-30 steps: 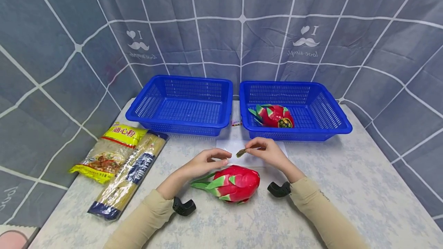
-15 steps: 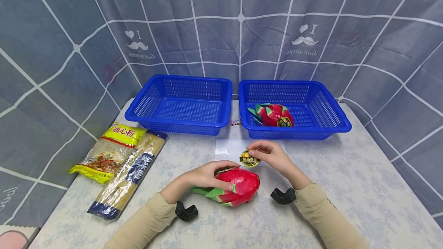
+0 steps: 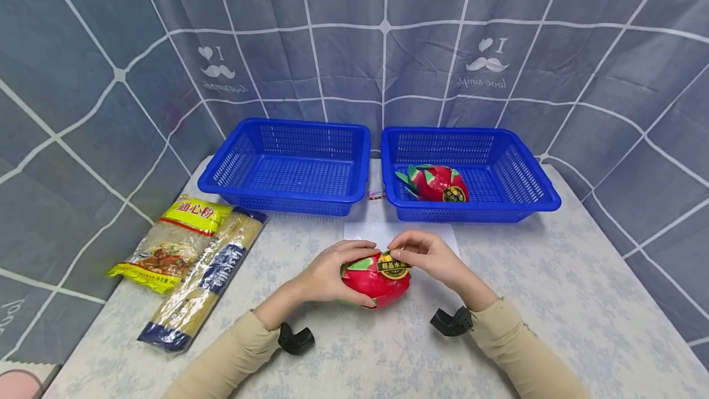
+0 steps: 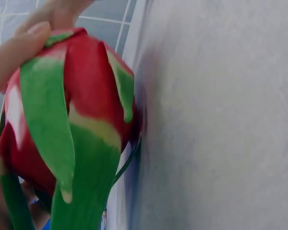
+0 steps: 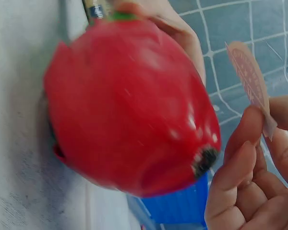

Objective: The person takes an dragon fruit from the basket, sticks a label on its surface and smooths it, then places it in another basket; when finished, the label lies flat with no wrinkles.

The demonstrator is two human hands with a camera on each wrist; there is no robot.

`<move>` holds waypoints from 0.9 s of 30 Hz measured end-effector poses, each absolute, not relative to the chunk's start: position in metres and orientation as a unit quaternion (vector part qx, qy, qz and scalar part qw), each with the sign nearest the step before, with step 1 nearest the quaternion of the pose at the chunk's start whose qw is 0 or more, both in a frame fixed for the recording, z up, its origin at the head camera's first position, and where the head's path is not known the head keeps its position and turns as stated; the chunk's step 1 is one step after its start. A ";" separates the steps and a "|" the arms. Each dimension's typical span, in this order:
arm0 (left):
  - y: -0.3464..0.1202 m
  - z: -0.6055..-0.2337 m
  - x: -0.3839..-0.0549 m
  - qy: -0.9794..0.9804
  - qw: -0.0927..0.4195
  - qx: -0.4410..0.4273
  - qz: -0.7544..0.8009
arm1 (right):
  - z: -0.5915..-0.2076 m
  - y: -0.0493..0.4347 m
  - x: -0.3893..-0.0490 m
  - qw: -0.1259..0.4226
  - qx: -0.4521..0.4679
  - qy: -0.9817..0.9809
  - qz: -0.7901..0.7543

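A red dragon fruit with green scales (image 3: 372, 288) is held in my left hand (image 3: 331, 273), whose fingers and thumb curl round its leafy end. In the left wrist view, long green scales (image 4: 89, 167) hang toward the camera. My right hand (image 3: 431, 258) pinches a round black-and-gold sticker (image 3: 394, 265) by its edge, between thumb and forefinger. From the head the sticker overlaps the fruit's top. The right wrist view shows the sticker's pale back (image 5: 249, 72) held up apart from the red skin (image 5: 129, 105), with the fruit's dark tip (image 5: 205, 160) facing right.
A second dragon fruit (image 3: 434, 182) bearing a similar sticker lies in the right blue basket (image 3: 526, 207). Another blue basket (image 3: 277, 201) stands left of it. White paper (image 3: 360, 231) lies behind the hands. Two bags, macaroni (image 3: 177, 242) and spaghetti (image 3: 205, 282), rest at left.
My left hand has come down onto the dragon fruit, gripped it and turned it, its leafy end now covered. My right hand has turned the sticker face-up and brought it over the fruit.
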State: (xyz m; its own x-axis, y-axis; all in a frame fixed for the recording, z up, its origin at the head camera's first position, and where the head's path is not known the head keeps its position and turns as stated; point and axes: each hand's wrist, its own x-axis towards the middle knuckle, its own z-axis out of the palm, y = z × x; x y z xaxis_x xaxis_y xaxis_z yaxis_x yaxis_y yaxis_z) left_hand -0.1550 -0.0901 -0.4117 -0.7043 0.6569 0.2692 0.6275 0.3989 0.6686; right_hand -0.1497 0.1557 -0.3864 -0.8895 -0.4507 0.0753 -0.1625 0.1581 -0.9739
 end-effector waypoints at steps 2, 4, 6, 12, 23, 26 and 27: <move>-0.092 -0.412 -0.156 0.838 0.012 0.380 0.391 | -0.389 0.152 -0.148 0.097 -0.229 0.756 -0.605; -0.092 -0.413 -0.157 0.840 0.009 0.376 0.392 | -0.392 0.149 -0.147 0.073 -0.252 0.765 -0.588; -0.093 -0.413 -0.157 0.841 0.009 0.373 0.391 | -0.394 0.146 -0.145 0.048 -0.270 0.777 -0.566; -0.092 -0.413 -0.157 0.840 0.014 0.377 0.390 | -0.396 0.140 -0.139 -0.011 -0.288 0.796 -0.532; -0.091 -0.413 -0.158 0.836 0.030 0.373 0.401 | -0.399 0.136 -0.135 -0.070 -0.293 0.826 -0.476; -0.092 -0.413 -0.158 0.833 0.030 0.376 0.404 | -0.400 0.134 -0.133 -0.092 -0.298 0.845 -0.434; -0.092 -0.414 -0.158 0.832 0.031 0.377 0.406 | -0.399 0.134 -0.133 -0.099 -0.296 0.853 -0.419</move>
